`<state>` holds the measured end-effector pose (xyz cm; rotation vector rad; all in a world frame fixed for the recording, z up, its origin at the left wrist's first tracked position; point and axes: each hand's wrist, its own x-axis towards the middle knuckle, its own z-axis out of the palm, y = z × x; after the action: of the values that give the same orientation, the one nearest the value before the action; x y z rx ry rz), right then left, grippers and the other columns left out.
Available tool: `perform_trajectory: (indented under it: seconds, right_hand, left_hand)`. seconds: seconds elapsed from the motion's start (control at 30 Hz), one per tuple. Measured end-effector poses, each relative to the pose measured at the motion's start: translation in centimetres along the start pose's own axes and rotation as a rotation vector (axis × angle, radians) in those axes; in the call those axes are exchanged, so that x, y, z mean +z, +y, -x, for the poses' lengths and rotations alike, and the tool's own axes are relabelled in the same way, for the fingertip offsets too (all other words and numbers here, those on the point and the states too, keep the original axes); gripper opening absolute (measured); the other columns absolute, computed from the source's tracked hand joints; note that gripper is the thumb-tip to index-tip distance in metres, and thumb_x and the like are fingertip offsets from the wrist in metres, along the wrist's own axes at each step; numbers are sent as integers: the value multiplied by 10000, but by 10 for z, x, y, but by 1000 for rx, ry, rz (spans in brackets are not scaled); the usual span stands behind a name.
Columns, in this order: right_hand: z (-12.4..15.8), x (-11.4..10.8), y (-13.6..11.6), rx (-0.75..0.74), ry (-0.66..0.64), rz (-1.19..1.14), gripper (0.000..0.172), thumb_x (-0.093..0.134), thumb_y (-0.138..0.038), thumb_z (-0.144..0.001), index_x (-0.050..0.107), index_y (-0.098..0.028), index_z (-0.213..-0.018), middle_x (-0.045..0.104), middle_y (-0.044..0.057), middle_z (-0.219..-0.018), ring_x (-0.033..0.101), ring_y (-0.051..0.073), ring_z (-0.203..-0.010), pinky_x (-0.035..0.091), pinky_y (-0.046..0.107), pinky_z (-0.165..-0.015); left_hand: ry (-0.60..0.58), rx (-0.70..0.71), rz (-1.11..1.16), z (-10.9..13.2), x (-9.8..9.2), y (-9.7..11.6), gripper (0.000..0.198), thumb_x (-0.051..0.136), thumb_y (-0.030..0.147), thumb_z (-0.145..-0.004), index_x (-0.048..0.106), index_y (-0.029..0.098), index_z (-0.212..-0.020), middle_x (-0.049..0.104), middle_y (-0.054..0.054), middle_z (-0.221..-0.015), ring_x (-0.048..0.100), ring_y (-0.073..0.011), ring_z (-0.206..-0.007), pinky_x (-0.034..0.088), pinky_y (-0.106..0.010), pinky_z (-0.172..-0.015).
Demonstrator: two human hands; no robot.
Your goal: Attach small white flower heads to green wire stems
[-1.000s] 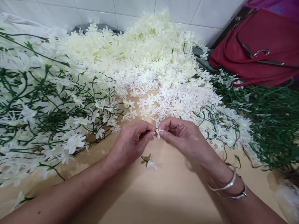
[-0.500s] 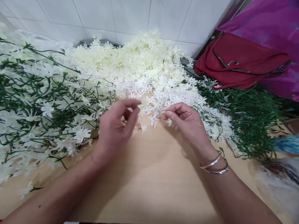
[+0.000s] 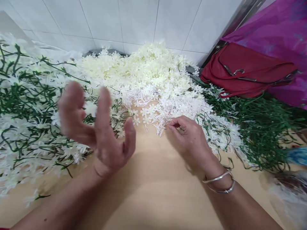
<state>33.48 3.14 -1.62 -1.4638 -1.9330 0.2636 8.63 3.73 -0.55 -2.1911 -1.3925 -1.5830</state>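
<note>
My left hand (image 3: 105, 140) is raised with its fingers spread, slightly blurred, and holds nothing. Behind it lies a big heap of white artificial flowers on green stems (image 3: 45, 127). My right hand (image 3: 192, 137), with two bangles at the wrist, has thumb and forefinger pinched together at the edge of a pile of thin white stamens (image 3: 177, 107). Whatever is between those fingertips is too small to make out. Several loose white blossoms (image 3: 147, 119) lie on the table between my hands.
Loose cream petals (image 3: 148, 64) are heaped against the tiled wall (image 3: 136, 19). To the right are green stems (image 3: 261, 131), a red handbag (image 3: 247, 70), a purple cloth or bag (image 3: 280, 35) and a clear plastic bag (image 3: 290, 195). The wooden table (image 3: 153, 188) spans the foreground.
My left hand has moved left from the loose blossoms, and its fingers have opened out. The right hand stays near the stamens, its fingers now pinched lower. The view has tilted slightly upward.
</note>
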Motion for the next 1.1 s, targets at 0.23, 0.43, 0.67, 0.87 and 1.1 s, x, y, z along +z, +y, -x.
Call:
perform_trajectory:
  seconds: [0.23,0.43,0.67,0.87,1.1]
  right_hand:
    - [3,-12,8,46,-205,473,65,697,-149,-886,709,-203,-850,745,83,-834,628,278,-808,400,379,-751]
    - [2,-4,-1,30,-136,298,123,649,-117,-925,715,-197,-859,742,66,-849,642,268,-820,431,398,-790]
    - [0,1,-9,205,67,-408,94,670,-247,-950,760,-220,-942,768,41,-923,695,208,-865,518,349,-815]
    - [-2,12,-12,420,-103,-935,232,866,-377,-800,725,-207,-873,745,-2,-788,668,150,-727,527,288,-729]
    - [2,20,-16,477,-197,-994,335,798,-531,-885,705,-210,-905,765,17,-807,728,168,-786,564,338,-835]
  left_hand:
    - [102,75,-64,0,17,-7,596,645,341,-1025,465,337,-1593,439,-45,-1671,378,-368,-1546,190,-638,-1302]
    - [241,185,-166,-16,11,-17,653,666,234,-1006,443,342,-1609,361,17,-1709,338,-354,-1565,258,-611,-1297]
    - [-220,195,268,7,26,12,545,574,53,-1002,530,249,-1509,612,-115,-1468,606,-236,-1356,619,-360,-1001]
    - [-409,-71,536,19,41,5,325,621,146,-1016,666,229,-1327,767,-77,-1207,745,-147,-949,622,-286,-872]
    - [-463,-321,569,16,37,5,85,688,266,-981,743,208,-953,782,-35,-897,721,-168,-835,559,-276,-802]
